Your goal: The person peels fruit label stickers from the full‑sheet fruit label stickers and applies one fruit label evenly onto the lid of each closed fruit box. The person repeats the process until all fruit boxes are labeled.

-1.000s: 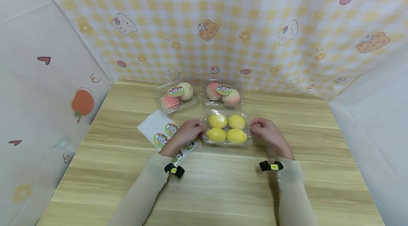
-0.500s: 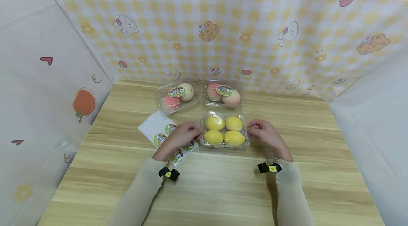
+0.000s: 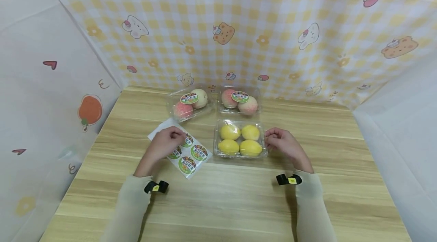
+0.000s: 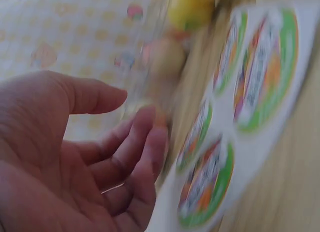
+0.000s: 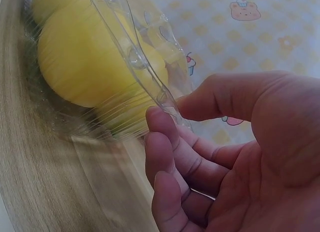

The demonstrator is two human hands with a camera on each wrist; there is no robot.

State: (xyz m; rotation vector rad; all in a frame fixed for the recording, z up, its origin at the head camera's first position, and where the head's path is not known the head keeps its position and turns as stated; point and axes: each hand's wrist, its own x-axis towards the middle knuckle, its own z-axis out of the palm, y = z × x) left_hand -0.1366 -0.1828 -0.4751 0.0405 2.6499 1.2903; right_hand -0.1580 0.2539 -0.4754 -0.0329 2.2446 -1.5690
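Note:
A clear plastic clamshell box (image 3: pixel 240 121) with several yellow lemons (image 3: pixel 250 148) inside stands mid-table, its lid down. My right hand (image 3: pixel 285 145) pinches the box's right rim between thumb and fingers; the right wrist view shows the clear edge (image 5: pixel 142 66) there. Over the white sheet of round fruit stickers (image 3: pixel 167 122), left of the box, hovers my left hand (image 3: pixel 164 143). Its thumb and fingers are loosely bent and apart, with nothing between them in the left wrist view. Several green-edged stickers (image 4: pixel 270 71) show on the sheet; the hand hides part of it in the head view.
Behind stand two more clear boxes of peaches: the left one (image 3: pixel 175 115) sits askew, the right one (image 3: pixel 257 109) straight behind the lemons. Each bears a round sticker on its lid. A checked cloth (image 3: pixel 263 56) hangs at the wooden table's (image 3: pixel 239 204) back edge.
The lemon box shifted slightly left and toward me at first. My left hand then let go of its left side and moved left over the sticker sheet. The right hand stayed at the box.

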